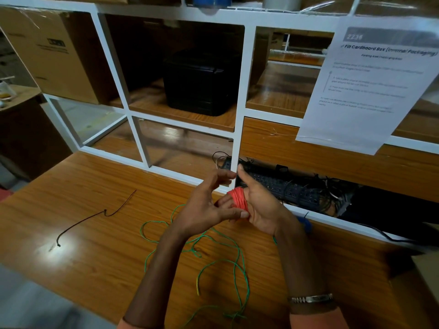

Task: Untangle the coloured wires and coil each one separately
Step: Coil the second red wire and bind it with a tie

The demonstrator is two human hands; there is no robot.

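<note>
Left hand: the left hand (pixel 209 207) is half open above the table; its thumb tip presses the near end of the red coil (pixel 238 202), while the upper fingers spread loosely toward the shelf frame and hold nothing.
Right hand: the right hand (pixel 257 205) has the red coil wound round its fingers, which are hidden inside the windings; its thumb points up and away, clear of the wire. A metal bracelet (pixel 310 298) sits on that forearm.
Red coil: a tight, ribbed bundle of thin orange-red wire, roughly cylindrical, held between both hands above the table's far edge; its axis seems to run from the right palm toward the left hand.
Green wire: the green wire (pixel 240 264) lies loose on the table beneath the forearms in wide, overlapping loops, one end tipped yellow.
Black wire: the black wire (pixel 95 217) lies well apart to the left, a single kinked strand running diagonally.
Table: the table (pixel 107 233) is glossy wood-grain laminate.
Shelf: a white metal shelf frame (pixel 235 148) stands behind, with a dark keyboard (pixel 280 184) in its lowest bay.
</note>
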